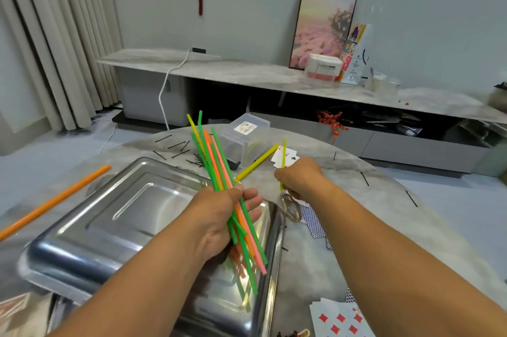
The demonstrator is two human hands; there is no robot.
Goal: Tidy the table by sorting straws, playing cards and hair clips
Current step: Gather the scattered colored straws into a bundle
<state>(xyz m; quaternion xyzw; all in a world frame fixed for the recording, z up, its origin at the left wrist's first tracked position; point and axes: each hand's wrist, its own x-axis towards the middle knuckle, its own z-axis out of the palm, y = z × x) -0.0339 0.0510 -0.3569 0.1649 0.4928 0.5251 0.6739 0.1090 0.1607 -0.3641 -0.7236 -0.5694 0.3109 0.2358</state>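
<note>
Green, orange, pink and yellow straws are gathered as a bundle in the left hand, above the near right part of the steel tray. The bundle is held loosely: the thumb is curled over it while the fingers lie fairly straight beneath, and the straws fan apart at both ends. Slippage is judged the main risk, since a tilt of the wrist could let single straws slide out onto the tray.

A single thin yellow straw is pinched upright in the right hand, just right of the tray's far corner. If it is pushed into the fanned bundle off-axis, other straws could be dislodged.

A thick yellow straw and a card lie beyond the tray; hair pins lie there too and could be swept off the table. An orange straw lies left of the tray.
</note>
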